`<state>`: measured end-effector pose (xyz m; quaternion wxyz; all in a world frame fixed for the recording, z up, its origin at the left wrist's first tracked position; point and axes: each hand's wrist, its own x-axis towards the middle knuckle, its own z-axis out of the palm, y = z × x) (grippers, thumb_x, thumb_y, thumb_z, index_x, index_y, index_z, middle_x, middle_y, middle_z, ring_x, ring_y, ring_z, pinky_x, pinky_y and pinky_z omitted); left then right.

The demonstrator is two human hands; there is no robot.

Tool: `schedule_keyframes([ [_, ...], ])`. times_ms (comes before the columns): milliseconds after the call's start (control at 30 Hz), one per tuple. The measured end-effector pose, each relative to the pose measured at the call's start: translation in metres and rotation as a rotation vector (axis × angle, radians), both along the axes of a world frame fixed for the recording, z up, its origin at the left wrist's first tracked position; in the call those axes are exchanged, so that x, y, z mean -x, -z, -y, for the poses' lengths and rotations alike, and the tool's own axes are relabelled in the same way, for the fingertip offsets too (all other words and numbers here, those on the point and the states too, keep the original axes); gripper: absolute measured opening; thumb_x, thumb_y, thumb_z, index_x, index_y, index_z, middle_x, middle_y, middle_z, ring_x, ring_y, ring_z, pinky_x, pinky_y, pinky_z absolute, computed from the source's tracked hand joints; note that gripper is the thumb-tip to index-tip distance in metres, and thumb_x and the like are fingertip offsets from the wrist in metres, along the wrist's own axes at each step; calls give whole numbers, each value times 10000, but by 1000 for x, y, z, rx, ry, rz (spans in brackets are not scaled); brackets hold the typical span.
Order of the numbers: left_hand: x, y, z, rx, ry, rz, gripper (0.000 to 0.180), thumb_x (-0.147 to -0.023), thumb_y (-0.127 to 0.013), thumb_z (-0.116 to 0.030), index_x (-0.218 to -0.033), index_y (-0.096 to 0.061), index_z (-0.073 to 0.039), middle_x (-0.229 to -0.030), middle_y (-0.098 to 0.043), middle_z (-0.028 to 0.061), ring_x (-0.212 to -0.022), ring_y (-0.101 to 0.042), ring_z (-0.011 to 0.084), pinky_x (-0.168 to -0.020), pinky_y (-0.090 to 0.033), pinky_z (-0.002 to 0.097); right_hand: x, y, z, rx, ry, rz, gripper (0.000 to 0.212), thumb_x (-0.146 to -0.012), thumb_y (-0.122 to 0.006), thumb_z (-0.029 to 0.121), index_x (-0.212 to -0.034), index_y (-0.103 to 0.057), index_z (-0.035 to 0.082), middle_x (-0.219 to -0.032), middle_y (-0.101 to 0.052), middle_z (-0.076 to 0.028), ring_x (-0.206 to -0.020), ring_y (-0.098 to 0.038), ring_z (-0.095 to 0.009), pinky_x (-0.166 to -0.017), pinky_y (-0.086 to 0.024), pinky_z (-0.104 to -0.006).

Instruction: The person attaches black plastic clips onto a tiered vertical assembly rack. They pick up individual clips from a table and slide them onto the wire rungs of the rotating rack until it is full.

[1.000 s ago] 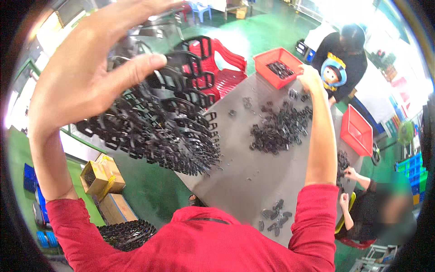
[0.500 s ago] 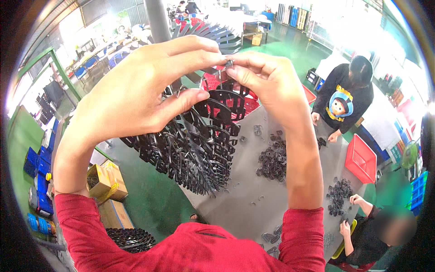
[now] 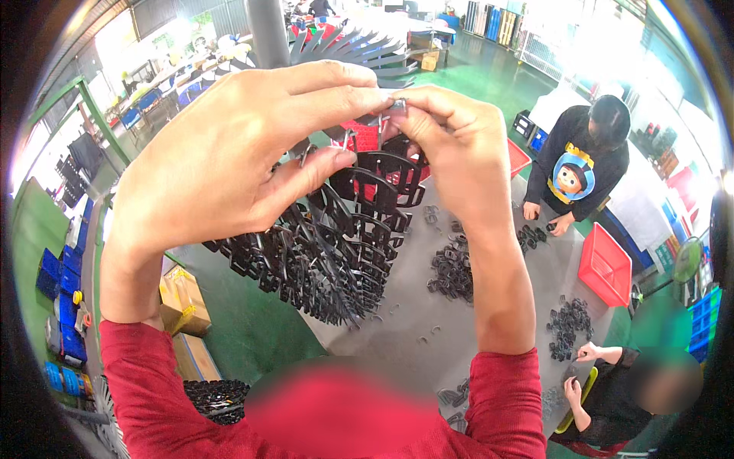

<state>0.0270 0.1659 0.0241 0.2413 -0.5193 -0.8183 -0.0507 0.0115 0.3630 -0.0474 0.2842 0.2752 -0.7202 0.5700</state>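
Both my hands are raised in front of a hanging rack of black buckle-shaped plastic pieces. My right hand pinches a small grey buckle-like piece between thumb and fingers, at the top of the rack. From the left, my left hand reaches in with its fingers stretched out; their tips meet the right fingertips beside that piece. Its thumb stays apart from them, close to thin metal hooks. Behind the hands, part of the rack is hidden. Grey blades fan out above them.
A grey table carries piles of black pieces. A person in black handles pieces at its far right side; another person works at the lower right. A red tray lies between them. Cardboard boxes stand at left.
My right hand and the small piece have shifted slightly right, and the piece has turned a little. The left hand stays close to its place. The person at the lower right has moved both hands.
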Motion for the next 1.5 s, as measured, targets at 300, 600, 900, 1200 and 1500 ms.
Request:
schedule_keyframes([
  [300, -5, -4, -4, 41, -4, -40, 453, -775, -623, -81, -1222, -552, -61, -1219, -556, 175, -1108, -539, 372, -919, -446, 413, -10, 7, -22, 75, 108, 3, 139, -874, -584, 79, -926, -679, -7, -751, -646, -33, -648, -566, -64, -584, -430, -190],
  [600, -11, -4, -12, 92, -151, -228, 412, -822, -607, -156, -1223, -552, -80, -1210, -565, 149, -1141, -528, 333, -956, -407, 377, 50, 47, -148, -89, 478, 199, 210, -844, -612, 200, -947, -697, 39, -734, -670, -36, -539, -546, -69, -510, -434, -220],
  [900, 10, -4, -7, 72, -223, 31, 475, -838, -597, -173, -1292, -496, -72, -1212, -536, 127, -1094, -533, 246, -928, -417, 341, 107, 170, -264, -618, 821, 304, 230, -763, -541, 128, -930, -691, 76, -883, -683, -141, -885, -656, -270, -802, -489, -342],
  [1200, 12, -9, 14, 92, -44, 29, 647, -788, -637, -155, -1378, -376, -106, -1341, -472, 131, -1197, -494, 291, -977, -408, 427, 47, 37, -72, -143, 173, 180, 303, -849, -619, 210, -1070, -639, 5, -989, -679, -116, -907, -640, -182, -828, -479, -285],
  [1500, 6, -8, 10, 27, 15, 47, 488, -777, -641, -104, -1252, -531, -73, -1264, -532, 150, -1143, -525, 348, -951, -438, 401, 5, -14, -6, -83, -109, 225, 220, -882, -592, 77, -1074, -636, -20, -887, -662, -21, -823, -603, -80, -764, -483, -219],
])
